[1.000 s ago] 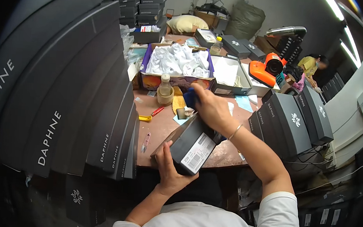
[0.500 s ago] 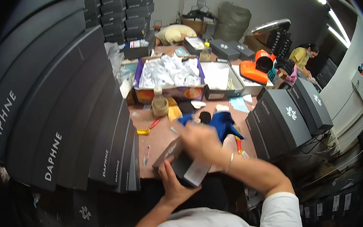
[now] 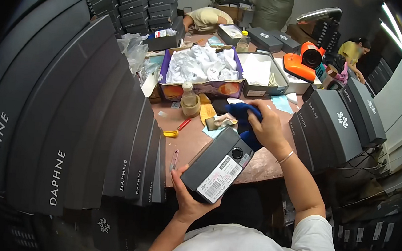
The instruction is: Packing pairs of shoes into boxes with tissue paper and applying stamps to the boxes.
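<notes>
My left hand [image 3: 191, 201] grips a dark grey shoebox [image 3: 215, 150] from beneath its near end. The box is tilted over the table's front edge, showing a white label and a round black hole on its end. In my right hand [image 3: 271, 128] is a bunched blue cloth [image 3: 249, 116], pinched just beyond the box's right corner. Behind the box lie a crumpled pale cloth [image 3: 223, 121] and a yellow cloth [image 3: 207, 110]. A small bottle in a round holder [image 3: 191, 105] stands to their left.
Stacked shoeboxes rise on the left [image 3: 85, 130] and right [image 3: 326, 123]. Behind the work spot sits a purple carton [image 3: 204, 89] of white tissue. A yellow-handled tool [image 3: 171, 133] and a pink cutter [image 3: 174, 159] lie left. An orange device [image 3: 300, 67] stands back right; two people are beyond.
My right hand has moved from over the box to the right and away from me, taking up the blue cloth. The box has turned, bringing its labelled end into view.
</notes>
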Demonstrator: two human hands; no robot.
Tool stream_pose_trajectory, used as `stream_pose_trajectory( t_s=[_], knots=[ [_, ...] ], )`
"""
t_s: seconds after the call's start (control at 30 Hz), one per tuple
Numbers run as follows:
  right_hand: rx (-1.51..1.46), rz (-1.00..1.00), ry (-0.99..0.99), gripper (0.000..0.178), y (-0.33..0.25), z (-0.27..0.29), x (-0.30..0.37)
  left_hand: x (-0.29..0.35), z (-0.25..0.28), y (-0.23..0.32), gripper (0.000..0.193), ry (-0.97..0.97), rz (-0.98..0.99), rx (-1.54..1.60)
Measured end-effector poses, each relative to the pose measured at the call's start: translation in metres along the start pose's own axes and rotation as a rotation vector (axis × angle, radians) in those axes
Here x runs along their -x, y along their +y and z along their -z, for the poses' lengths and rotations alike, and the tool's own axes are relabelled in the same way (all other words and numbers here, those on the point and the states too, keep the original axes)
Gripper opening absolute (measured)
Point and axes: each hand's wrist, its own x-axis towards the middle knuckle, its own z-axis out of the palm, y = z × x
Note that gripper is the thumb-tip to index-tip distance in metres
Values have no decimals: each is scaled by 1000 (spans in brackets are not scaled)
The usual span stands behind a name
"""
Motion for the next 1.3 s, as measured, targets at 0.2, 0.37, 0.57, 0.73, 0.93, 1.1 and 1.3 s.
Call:
stream_pose_trajectory(
  t_s=[0.2,0.37,0.57,0.73,0.93,1.1,1.3],
  knots=[
    [12,631,-429,18,-116,-5,49,5,-3,1,136,-121,44,-97],
    [170,650,-246,19,-81,-29,40,-7,3,3,135,19,72,21],
    [273,191,0,18,24,6,8,-4,24,4,124,-26,92,-141],
    [17,-198,-143,20,105,-55,71,2,29,-16,108,161,184,-227],
    [61,-88,-286,27,139,-104,47,9,30,-20,102,97,46,-298],
    [379,192,-292,23,163,-140,-4,5,26,-20,105,41,62,-280],
    [203,142,-225,19,176,-173,-15,7,32,-27,110,39,91,-256]
  ],
)
